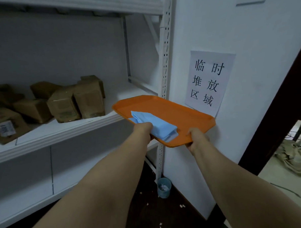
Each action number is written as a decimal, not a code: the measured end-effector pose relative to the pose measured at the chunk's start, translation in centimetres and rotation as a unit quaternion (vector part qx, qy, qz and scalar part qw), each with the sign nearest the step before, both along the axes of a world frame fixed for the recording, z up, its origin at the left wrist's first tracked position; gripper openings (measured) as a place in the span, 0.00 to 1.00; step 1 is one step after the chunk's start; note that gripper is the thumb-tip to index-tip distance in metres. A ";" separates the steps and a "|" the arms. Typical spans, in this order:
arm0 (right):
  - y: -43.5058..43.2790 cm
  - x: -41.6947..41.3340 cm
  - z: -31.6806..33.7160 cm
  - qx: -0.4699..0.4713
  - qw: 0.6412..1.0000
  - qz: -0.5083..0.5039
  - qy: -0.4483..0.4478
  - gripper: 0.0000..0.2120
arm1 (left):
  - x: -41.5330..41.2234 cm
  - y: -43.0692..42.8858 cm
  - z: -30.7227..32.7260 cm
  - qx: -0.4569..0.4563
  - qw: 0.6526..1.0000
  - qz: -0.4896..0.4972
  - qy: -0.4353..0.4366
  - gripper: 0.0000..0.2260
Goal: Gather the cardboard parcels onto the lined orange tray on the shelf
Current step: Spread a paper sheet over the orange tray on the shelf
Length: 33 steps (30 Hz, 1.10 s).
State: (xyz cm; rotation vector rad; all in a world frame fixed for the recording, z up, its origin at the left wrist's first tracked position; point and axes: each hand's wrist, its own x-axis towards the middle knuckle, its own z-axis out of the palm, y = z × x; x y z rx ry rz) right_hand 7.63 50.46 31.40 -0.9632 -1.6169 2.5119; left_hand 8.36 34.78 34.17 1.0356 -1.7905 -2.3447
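Note:
Both my hands hold an orange tray (177,112) in the air, in front of the right end of the white shelf (74,129). A folded light blue cloth (157,125) lies on the tray's near left part. My left hand (143,129) grips the tray's near left edge and pins the cloth. My right hand (196,137) grips the near right corner. Several brown cardboard parcels (63,107) lie jumbled on the shelf's left and middle, some tipped over; the nearest one (5,127) bears a white label.
The shelf's perforated white upright (164,61) stands just behind the tray. A paper sign (208,82) hangs on the white wall to the right. A small blue bin (164,187) sits on the dark floor below. A crumpled cloth (293,156) lies past the doorway at right.

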 end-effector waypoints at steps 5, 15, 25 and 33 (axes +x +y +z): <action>-4.7 -2.2 0.2 -0.009 1.000 0.015 -0.002 0.08 | -2.3 -4.0 0.6 -0.092 0.995 -0.019 -0.017 0.21; -14.9 -7.7 -1.0 -0.034 0.998 0.033 -0.029 0.05 | -8.9 -12.8 -0.5 -0.320 0.941 -0.098 -0.053 0.23; -21.1 -11.0 -2.2 -0.169 0.979 0.102 -0.047 0.19 | -14.6 -17.6 -2.0 -0.499 0.840 -0.072 -0.201 0.20; -24.8 -11.1 -2.3 -0.215 0.961 0.169 -0.039 0.06 | -17.4 -17.3 -0.1 -0.487 0.865 -0.122 -0.017 0.13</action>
